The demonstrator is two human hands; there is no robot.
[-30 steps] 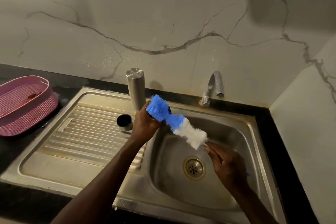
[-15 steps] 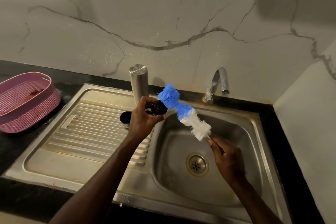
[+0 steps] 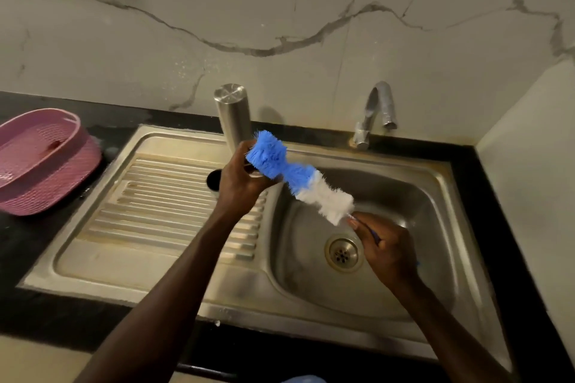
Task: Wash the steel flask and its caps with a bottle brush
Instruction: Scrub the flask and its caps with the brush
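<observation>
Steel sink [image 3: 174, 261] | left hand [image 3: 241, 179] grips cap | right hand [image 3: 384, 247] grips blue-white bottle brush [image 3: 298, 174]

Above the sink [image 3: 451, 183], the right hand [image 3: 384, 250] gripped the bottle brush [image 3: 298, 176], whose blue tip met a cap hidden in the left hand [image 3: 241, 179]; the flask [image 3: 234, 116] stood behind.

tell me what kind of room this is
Most likely a home kitchen: a steel sink with a ribbed drainboard, a tap against a marble-patterned wall, and a black countertop.
</observation>
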